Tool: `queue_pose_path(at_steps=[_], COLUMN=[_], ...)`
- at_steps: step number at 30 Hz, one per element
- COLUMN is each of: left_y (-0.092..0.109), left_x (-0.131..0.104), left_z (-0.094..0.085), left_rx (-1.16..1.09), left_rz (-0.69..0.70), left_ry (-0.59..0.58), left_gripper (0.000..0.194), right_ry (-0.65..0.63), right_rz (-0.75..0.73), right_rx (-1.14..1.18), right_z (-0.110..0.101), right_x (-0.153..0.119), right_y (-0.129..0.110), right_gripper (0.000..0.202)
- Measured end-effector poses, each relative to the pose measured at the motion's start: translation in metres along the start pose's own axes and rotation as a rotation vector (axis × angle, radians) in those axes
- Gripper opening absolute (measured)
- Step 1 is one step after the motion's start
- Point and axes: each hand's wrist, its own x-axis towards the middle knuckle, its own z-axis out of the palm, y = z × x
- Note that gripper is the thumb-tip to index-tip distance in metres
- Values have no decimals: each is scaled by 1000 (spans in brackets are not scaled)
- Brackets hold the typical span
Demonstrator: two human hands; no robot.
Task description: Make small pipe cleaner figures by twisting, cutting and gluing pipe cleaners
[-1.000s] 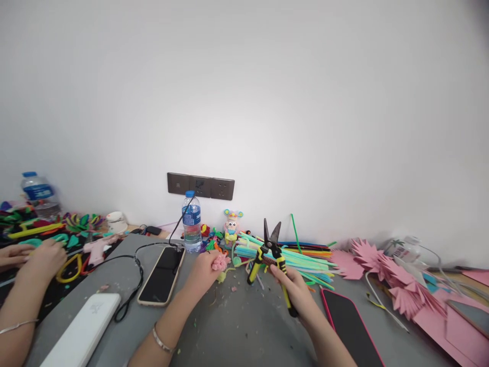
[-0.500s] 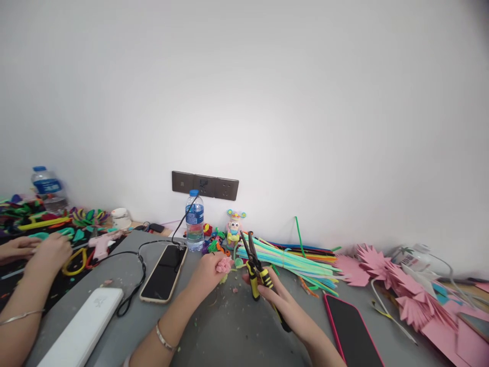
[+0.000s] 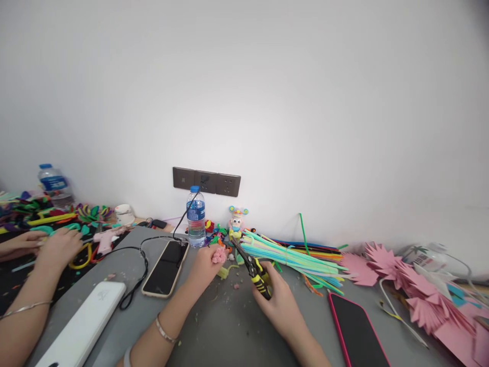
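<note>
L hand (image 3: 204, 267): fingers pinched on pink tuft (image 3: 219, 256). R hand (image 3: 280, 300): fingers clamped round pliers (image 3: 252, 267), near tuft. Best held steady, w/ L fingers clear of blades (image 3: 242, 251).

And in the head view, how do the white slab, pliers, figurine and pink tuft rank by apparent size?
1. White slab, enlarged by nearness
2. Pliers, partly covered by right hand
3. Figurine
4. Pink tuft, in left hand

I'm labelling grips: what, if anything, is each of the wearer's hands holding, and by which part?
The right hand grips the cutters by their yellow-and-black handles; the left hand pinches a pink tuft, which part cannot be told.
</note>
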Motion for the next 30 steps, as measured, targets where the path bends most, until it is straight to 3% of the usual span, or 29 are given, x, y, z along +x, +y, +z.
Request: queue_pose_path(at_steps=[6, 18, 24, 30], left_y=[2, 5, 7, 2], left_x=[-1, -3, -4, -4], left_z=[-5, -8, -7, -3], left_rx=[0, 6, -36, -75], left_rz=[-1, -34, -27, 31], left_ry=[11, -56, -93, -47], left_gripper=[14, 22, 26, 21], right_ry=[-23, -87, -74, -105], right_rz=[-32, -96, -119, -94], right_rx=[-143, -173, -173, -203], right_z=[-1, 8, 8, 5], right_x=[2, -2, -1, -2], right_y=[11, 22, 14, 7], right_gripper=[43, 46, 42, 42])
